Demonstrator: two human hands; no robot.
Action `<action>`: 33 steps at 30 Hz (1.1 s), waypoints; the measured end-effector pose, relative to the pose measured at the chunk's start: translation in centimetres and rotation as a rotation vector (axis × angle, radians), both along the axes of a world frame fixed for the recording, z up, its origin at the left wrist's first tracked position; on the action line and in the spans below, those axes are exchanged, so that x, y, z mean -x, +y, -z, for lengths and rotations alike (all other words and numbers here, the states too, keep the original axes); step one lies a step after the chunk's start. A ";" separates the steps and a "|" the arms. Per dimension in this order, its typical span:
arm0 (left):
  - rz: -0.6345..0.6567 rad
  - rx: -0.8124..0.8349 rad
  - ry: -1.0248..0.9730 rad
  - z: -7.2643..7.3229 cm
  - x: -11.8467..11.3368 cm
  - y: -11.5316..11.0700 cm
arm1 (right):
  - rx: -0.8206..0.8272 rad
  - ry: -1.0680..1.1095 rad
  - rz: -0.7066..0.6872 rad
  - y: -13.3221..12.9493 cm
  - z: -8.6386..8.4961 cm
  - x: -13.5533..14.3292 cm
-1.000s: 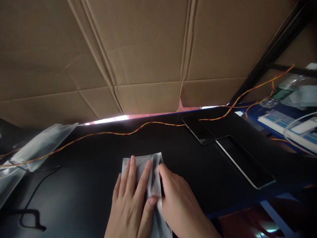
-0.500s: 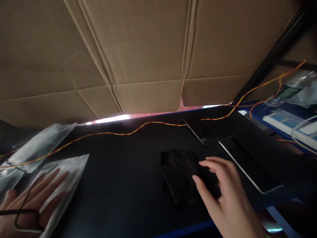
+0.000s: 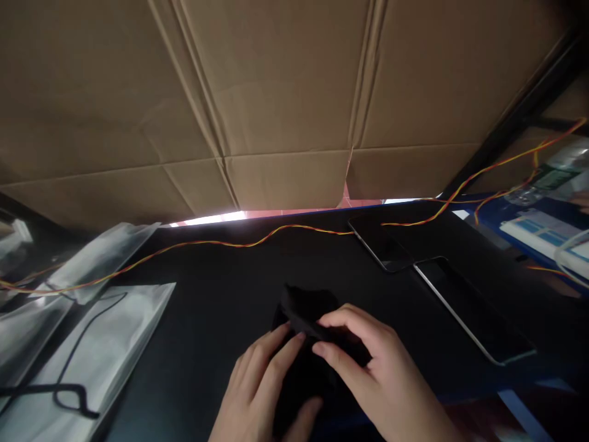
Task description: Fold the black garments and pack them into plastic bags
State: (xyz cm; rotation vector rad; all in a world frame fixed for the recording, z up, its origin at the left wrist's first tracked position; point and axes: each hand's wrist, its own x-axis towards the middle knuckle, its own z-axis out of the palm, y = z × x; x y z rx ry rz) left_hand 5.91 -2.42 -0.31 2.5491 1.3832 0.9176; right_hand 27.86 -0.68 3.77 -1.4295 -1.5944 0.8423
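Black cloth (image 3: 310, 301) lies bunched on the dark surface (image 3: 216, 288), centred before the person, presumably for access by both hands. Right hand (image 3: 381, 362): grip closed, thumb and forefinger pinching a raised fold. Left hand (image 3: 253, 380): fingertips rest on the cloth, apparently steadying it; thumb stands apart, so whether this grip is closed cannot be told. Rear phone (image 3: 380, 245) and front phone (image 3: 473, 313) lie flat at right, seemingly set aside from the working spot; contact between them cannot be confirmed. Bag (image 3: 122, 344) lies flat at left.

Edges: cardboard (image 3: 285, 92) stands beyond the far edge; the near edge passes close to the right wrist. Widest room is leftward, between left hand and bag. Rightward is tighter, owing to the front phone. Behind the cloth, a wire (image 3: 184, 244) crosses, limiting travel that way.
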 end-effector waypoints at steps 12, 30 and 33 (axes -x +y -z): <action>-0.026 0.077 0.043 -0.4 9.2 2.6 | -0.054 -0.019 0.514 -1.5 3.7 -9.3; 0.093 0.066 0.376 0.8 10.5 1.6 | -0.231 -0.601 0.431 -2.8 2.8 -13.0; 0.042 0.076 0.325 0.4 10.2 2.3 | -0.313 -0.686 0.189 -2.3 1.7 -11.0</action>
